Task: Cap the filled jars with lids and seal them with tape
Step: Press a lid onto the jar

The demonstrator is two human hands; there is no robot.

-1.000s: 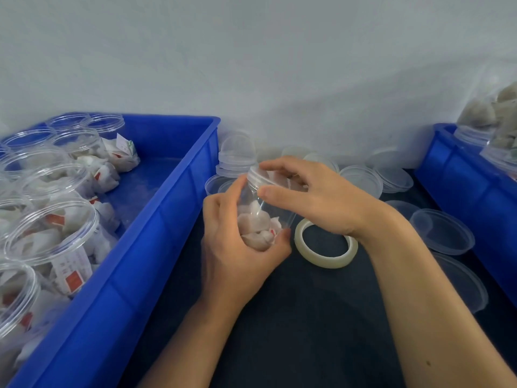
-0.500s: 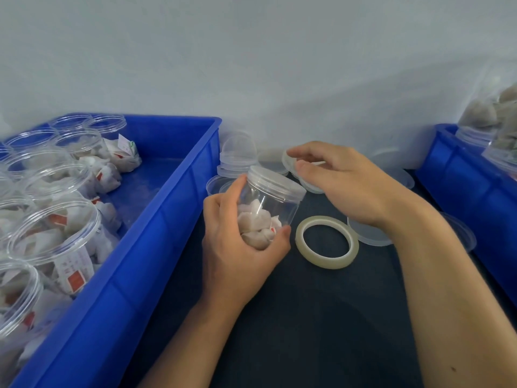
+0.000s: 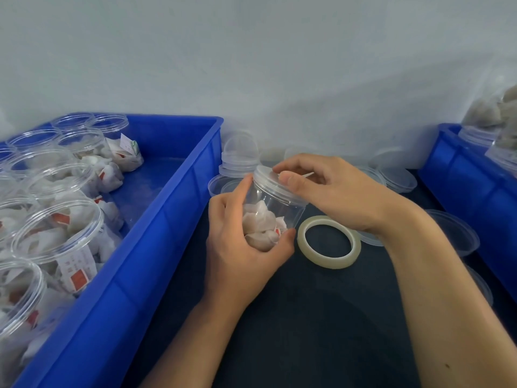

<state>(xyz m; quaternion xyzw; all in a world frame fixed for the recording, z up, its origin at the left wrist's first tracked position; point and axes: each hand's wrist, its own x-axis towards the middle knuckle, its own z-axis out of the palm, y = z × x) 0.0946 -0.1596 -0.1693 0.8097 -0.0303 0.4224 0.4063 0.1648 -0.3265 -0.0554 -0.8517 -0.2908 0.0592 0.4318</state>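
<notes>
Head view: the left hand grips a clear jar of white packets, tilted above the dark surface. The right hand curls over the jar's top, fingers pinching the lid seated on it. A tape roll lies flat just below the right hand. Loose lids sit beyond it; a blue bin of open jars stands left of the left hand.

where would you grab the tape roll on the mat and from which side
Pinch the tape roll across its near band, thumb outside, finger in the open core, coming from above. It lies flat on the mat, so only the rim offers purchase.
</notes>
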